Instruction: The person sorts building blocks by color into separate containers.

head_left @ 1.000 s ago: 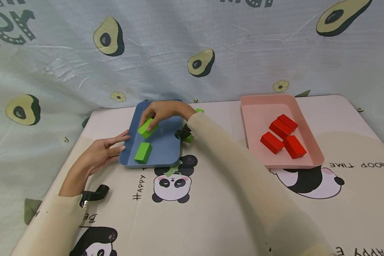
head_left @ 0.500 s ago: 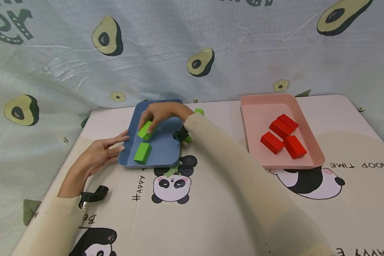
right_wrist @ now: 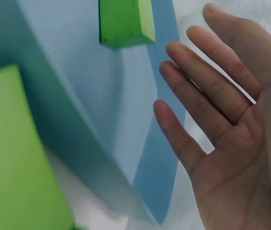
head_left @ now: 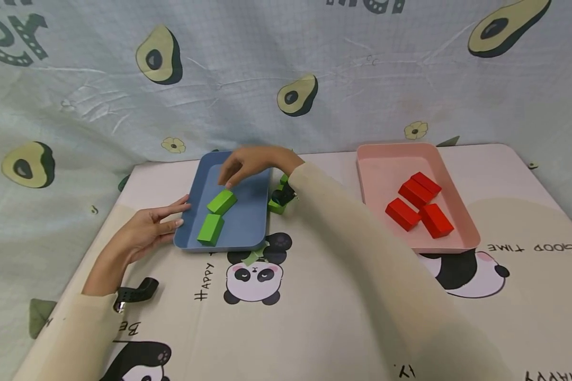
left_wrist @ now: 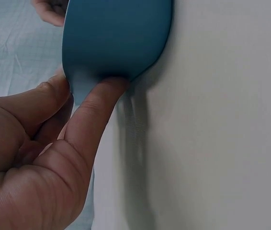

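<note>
My left hand (head_left: 145,233) is at the left side of a blue tray (head_left: 248,238), its fairly straight fingers touching the rim; in the left wrist view, a fingertip presses the tray's outer wall. Inside the tray lie two green blocks, a far one (head_left: 222,201) set at an angle and a near one (head_left: 211,229). My right hand (head_left: 248,163) hovers over the tray just beyond the far block, apart from it. In the right wrist view, its fingers are spread and hold nothing, with a green block (right_wrist: 126,21) beside them.
More green blocks (head_left: 276,206) lie right of the blue tray, partly hidden by my right wrist and its black camera mount. A pink tray (head_left: 381,180) with several red blocks (head_left: 416,191) stands further right. A patterned cloth (head_left: 229,79) hangs behind the table.
My right hand has let go of the far green block, which now rests in the blue tray, and has moved up and to the right. The left hand stays at the rim.
</note>
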Demonstrator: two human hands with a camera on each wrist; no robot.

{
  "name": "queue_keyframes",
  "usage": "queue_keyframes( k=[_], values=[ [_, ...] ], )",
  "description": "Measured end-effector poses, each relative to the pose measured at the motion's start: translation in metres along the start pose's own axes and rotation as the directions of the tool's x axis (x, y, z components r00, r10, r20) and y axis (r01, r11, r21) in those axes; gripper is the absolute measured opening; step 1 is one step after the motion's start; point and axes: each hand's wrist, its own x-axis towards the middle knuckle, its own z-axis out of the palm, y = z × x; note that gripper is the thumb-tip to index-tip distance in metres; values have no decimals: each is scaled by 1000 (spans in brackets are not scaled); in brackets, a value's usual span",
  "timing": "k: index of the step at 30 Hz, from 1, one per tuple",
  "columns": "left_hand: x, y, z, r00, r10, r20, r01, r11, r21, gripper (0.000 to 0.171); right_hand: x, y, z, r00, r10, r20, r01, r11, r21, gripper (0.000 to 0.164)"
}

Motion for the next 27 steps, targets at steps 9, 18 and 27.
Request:
queue_keyframes(
  k=[9,18,27],
  values=[
    [0,2,0,1000,7,4,-7,1000,22,58,-43,5,-17,991,85,-106,-88,996,-25,36],
    [-2,2,1,1000,10,4,-10,1000,20,59,-74,15,-28,978,104,-179,-104,994,8,34],
    [-2,2,1,1000,12,-3,-12,999,35,59,-95,28,-28,961,132,-245,-122,991,58,37]
  ],
)
